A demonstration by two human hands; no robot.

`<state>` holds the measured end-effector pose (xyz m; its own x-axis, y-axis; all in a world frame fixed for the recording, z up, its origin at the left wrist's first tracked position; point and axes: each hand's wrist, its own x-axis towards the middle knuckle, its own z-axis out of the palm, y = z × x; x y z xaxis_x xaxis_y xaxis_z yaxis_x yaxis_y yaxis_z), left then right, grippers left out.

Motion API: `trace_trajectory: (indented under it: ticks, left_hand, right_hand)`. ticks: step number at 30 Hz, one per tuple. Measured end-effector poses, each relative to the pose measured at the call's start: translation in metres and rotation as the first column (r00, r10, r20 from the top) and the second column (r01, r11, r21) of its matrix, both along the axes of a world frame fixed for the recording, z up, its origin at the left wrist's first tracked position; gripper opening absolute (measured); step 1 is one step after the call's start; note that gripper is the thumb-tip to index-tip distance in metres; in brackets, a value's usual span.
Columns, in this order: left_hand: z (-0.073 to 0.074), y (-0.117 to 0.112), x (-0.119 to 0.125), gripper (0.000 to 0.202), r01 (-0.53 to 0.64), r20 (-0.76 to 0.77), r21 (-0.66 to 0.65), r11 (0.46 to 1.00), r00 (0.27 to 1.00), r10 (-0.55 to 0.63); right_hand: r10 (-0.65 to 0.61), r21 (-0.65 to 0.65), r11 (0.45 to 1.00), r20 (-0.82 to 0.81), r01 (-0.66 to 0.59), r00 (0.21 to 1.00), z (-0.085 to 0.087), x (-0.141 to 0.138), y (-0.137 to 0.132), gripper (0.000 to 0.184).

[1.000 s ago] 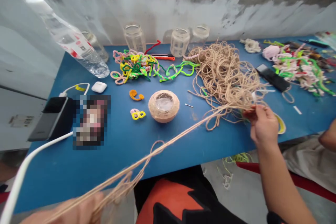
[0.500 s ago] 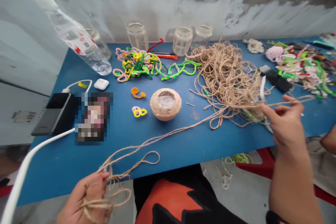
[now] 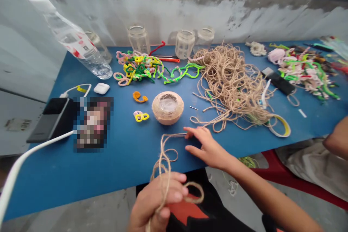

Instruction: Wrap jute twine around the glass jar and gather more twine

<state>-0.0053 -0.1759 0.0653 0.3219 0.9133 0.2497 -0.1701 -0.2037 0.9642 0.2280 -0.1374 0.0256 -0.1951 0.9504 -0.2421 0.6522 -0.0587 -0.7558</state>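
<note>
My left hand (image 3: 160,201) is closed around several strands of jute twine (image 3: 165,159) at the near table edge. A loop of that twine sticks out to the right of my fingers. My right hand (image 3: 205,146) is over the table in front of the twine heap, thumb and fingers apart, with strands running past its fingertips. Those strands lead on towards the tangled heap of jute twine (image 3: 228,76). Just beyond my hands sits a round twine-wrapped bowl (image 3: 168,110) with a clear opening. A small nail (image 3: 194,108) lies to its right.
Colourful pipe-cleaner pieces (image 3: 141,67), an orange utility knife (image 3: 170,59) and glass jars (image 3: 185,43) stand or lie at the back. On the left are a water bottle (image 3: 81,49), a white earbud case (image 3: 101,88) and a power bank (image 3: 51,119). A tape roll (image 3: 281,126) lies right.
My right hand has come left from beyond the heap to near the bowl, its fingers now spread. My left hand has moved right with the twine, and the strands between them are shorter.
</note>
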Motion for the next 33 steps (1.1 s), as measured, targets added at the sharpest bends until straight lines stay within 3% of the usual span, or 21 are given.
trace_trajectory:
  ticks: [2,7,13,17,20,22,26,33]
  left_hand:
    - [-0.008,0.003,0.003,0.031,0.042,-0.053,0.063,0.997,0.998,-0.039]
    - [-0.027,0.017,0.009,0.042,0.193,-0.227,0.275,0.942,0.965,-0.132]
    - [-0.037,0.029,0.013,0.043,0.242,-0.356,0.36,0.901,0.928,-0.107]
    - [-0.044,0.027,0.007,0.041,0.153,-0.365,0.416,0.896,0.931,0.011]
    - [-0.048,0.024,0.003,0.043,0.008,-0.335,0.46,0.888,0.928,0.165]
    - [-0.048,0.023,0.001,0.046,-0.065,-0.31,0.489,0.87,0.919,0.243]
    - [-0.049,0.023,0.0,0.048,-0.13,-0.302,0.517,0.846,0.897,0.322]
    - [-0.056,0.027,0.006,0.044,-0.032,-0.45,0.514,0.857,0.84,0.302]
  right_hand:
    - [0.062,-0.019,0.998,-0.077,-0.063,0.995,0.001,-0.016,-0.002,0.033]
    - [0.212,0.013,0.977,-0.203,-0.213,0.956,0.016,-0.036,-0.009,0.027]
    - [0.164,-0.163,0.966,-0.221,-0.202,0.961,0.032,-0.025,-0.011,0.027]
    - [-0.069,-0.09,0.994,-0.065,0.063,0.995,0.019,0.002,-0.005,0.029]
    - [-0.189,0.033,0.982,0.089,0.187,0.978,0.0,0.022,0.001,0.053]
    - [-0.164,0.042,0.986,0.178,0.159,0.97,-0.009,0.029,0.003,0.057]
    - [-0.122,0.031,0.993,0.247,0.118,0.961,-0.015,0.029,0.002,0.03]
    - [-0.1,0.079,0.993,0.214,0.085,0.972,-0.016,0.019,-0.002,0.023]
